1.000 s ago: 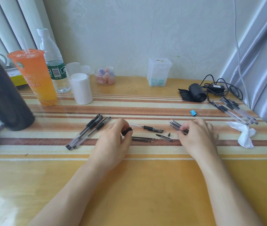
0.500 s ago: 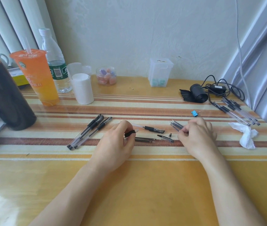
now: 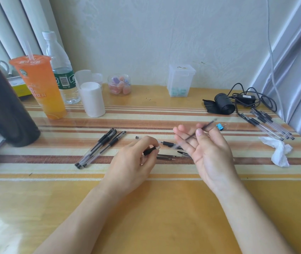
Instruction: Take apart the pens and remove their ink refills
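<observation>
Head view | Risk: ink refill (image 3: 200,132) pinned only under your right hand (image 3: 208,153) thumb across loosely spread fingers (image 3: 181,142); may slip and roll among loose parts mid-surface | Pose: right palm up, raised; left hand (image 3: 133,162) low, fingers closed on pen grip section (image 3: 150,150) | Intact pens (image 3: 100,147) toward left edge.

We see clear plastic pens (image 3: 98,147) with matt black rubbery sleeves lying on our glossy striped bench (image 3: 146,208).
</observation>
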